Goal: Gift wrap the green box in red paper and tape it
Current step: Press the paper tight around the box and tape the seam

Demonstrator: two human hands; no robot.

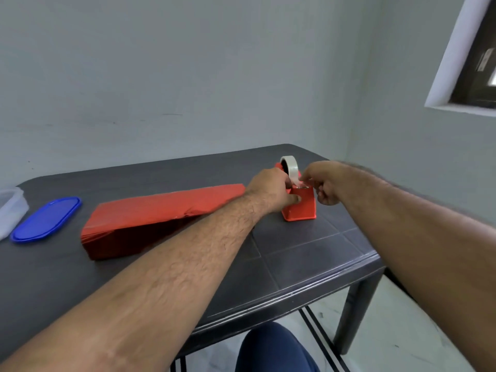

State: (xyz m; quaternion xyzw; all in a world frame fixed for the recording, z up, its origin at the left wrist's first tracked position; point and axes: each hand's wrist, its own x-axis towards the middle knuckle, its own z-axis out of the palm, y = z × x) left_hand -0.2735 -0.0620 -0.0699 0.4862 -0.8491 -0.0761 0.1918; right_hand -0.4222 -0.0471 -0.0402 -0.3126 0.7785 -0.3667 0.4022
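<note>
A long box covered in red paper (150, 218) lies on the dark table (308, 259), left of centre; no green shows. To its right stands a red tape dispenser (302, 208) with a roll of clear tape (290, 165) on top. My left hand (271, 189) grips the dispenser's body, thumb on its front face. My right hand (322, 183) pinches the loose end of the tape at the dispenser's cutter.
A blue oval lid (45, 218) and a clear plastic container (10, 208) lie at the table's left edge. The table's front right edge and a leg are close to my knee (271, 347). A wall stands behind, with a window at upper right.
</note>
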